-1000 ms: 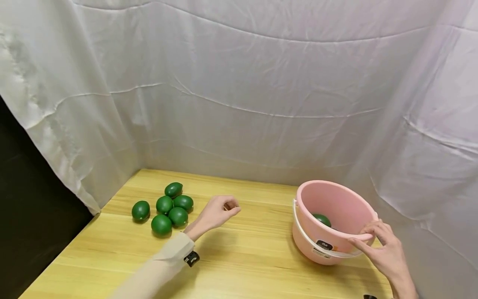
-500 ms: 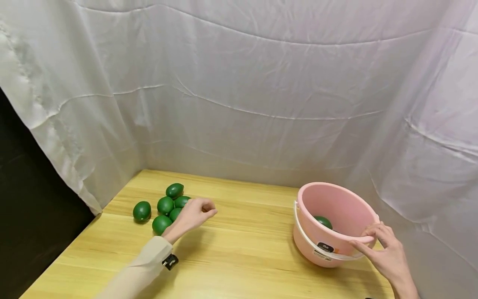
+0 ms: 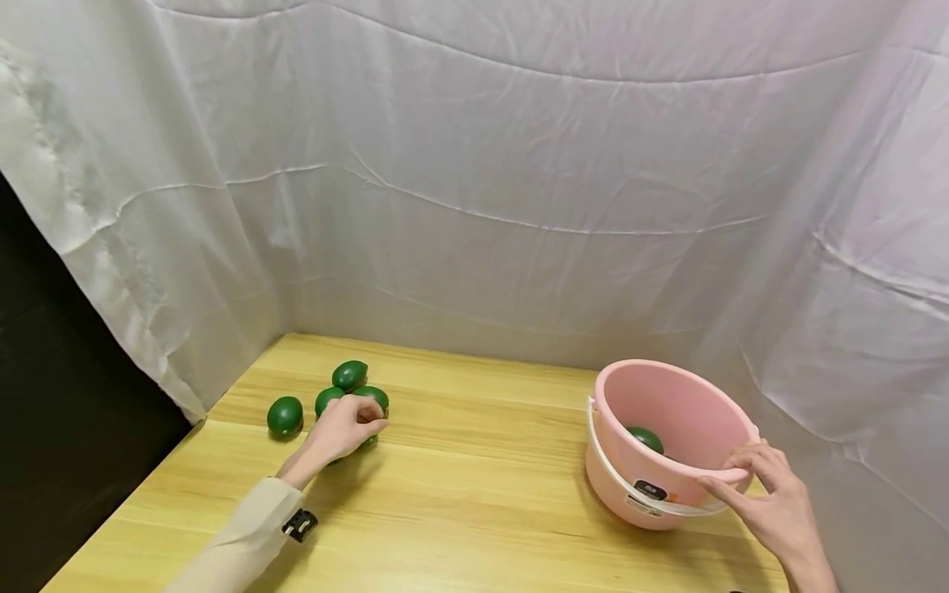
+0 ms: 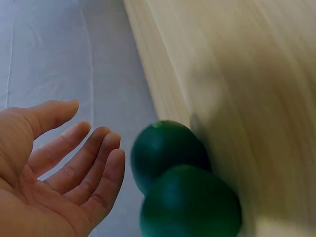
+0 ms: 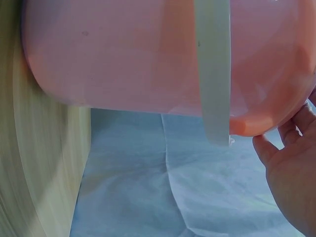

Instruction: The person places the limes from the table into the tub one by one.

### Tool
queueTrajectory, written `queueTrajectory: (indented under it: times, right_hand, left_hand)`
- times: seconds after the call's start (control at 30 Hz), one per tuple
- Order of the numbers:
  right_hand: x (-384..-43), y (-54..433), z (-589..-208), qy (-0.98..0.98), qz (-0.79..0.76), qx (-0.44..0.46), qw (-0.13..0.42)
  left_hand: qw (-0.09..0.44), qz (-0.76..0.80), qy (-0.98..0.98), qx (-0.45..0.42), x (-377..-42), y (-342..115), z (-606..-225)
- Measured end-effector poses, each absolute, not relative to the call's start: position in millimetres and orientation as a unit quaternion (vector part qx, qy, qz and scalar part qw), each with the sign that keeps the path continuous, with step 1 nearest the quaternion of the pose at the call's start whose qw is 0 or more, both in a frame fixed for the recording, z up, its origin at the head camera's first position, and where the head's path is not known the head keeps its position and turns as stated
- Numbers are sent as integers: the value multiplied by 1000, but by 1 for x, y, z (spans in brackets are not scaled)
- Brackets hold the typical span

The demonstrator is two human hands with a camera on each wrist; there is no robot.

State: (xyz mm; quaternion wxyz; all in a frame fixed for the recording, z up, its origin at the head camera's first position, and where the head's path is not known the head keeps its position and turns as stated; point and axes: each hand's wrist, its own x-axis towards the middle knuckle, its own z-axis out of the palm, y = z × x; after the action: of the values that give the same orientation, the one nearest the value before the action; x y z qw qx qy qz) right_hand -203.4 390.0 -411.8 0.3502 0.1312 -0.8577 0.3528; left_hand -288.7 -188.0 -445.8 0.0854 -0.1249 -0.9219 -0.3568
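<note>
Over a cluster of dark green avocados [image 3: 350,375] at the table's left, my left hand [image 3: 341,427] hovers with loosely bent fingers and nothing in its grasp. In the left wrist view, two avocados [image 4: 190,207] lie beside the fingertips, apart from them; the palm shows bare. Part of the cluster is hidden under the hand. On the right stands a pink bucket [image 3: 619,486], slightly tilted, with an avocado [image 3: 645,439] visible inside. My right hand [image 3: 778,502] grips its rim, thumb outside and fingers over the edge; the right wrist view shows this hand [image 5: 296,168] at the rim too.
A single avocado [image 3: 285,417] lies left of the cluster. The bucket's white handle [image 3: 615,478] hangs down its front side. The wooden table [image 3: 474,511] meets a pale curtain [image 3: 474,272] at the back and sides.
My left hand has moved left and slightly down, from the middle of the table to over the avocado cluster. The right hand keeps its grip on the bucket rim.
</note>
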Motion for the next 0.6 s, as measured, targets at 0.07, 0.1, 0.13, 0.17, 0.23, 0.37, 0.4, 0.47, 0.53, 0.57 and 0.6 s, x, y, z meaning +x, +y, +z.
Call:
queueTrajectory:
  times: [0.07,0.1,0.13,0.17,0.23,0.37,0.4,0.47,0.53,0.57,0.6]
  right_hand:
    - [-204,390,-412,-857,352,133,353]
    - [-204,390,-412,-855,353,135,354]
    - [-204,390,-412,-855,354,137,355]
    - [-204,390,-412,-854,354,138,356]
    - [-205,390,-412,-854,352,138,357]
    - [-205,390,-412,-855,351,136,356]
    - [-205,390,-412,-856,351,135,355]
    - [-205,390,-412,-856,352,134,354]
    - [-205,390,-412,-856,351,135,354]
    - [-205,390,-413,-856,350,137,355]
    - [-205,390,-413,-856,349,137,355]
  left_hand:
    - [86,-351,-924,-126,-288,-193,-448]
    - [86,-350,-925,-124,-288,-196,-448]
    - [86,-349,-925,-121,-287,-199,-448]
    - [87,-345,-927,-119,-287,-202,-449]
    - [87,-338,-930,-117,-286,-209,-449]
    - [82,-327,-935,-112,-283,-223,-447]
    - [80,-325,-935,-114,-283,-226,-446]
    - [78,-319,-937,-119,-282,-232,-444]
    - [74,-307,-941,-125,-280,-237,-442]
    - [71,-298,-943,-128,-280,-240,-441]
    - [66,-290,-946,-129,-279,-242,-441]
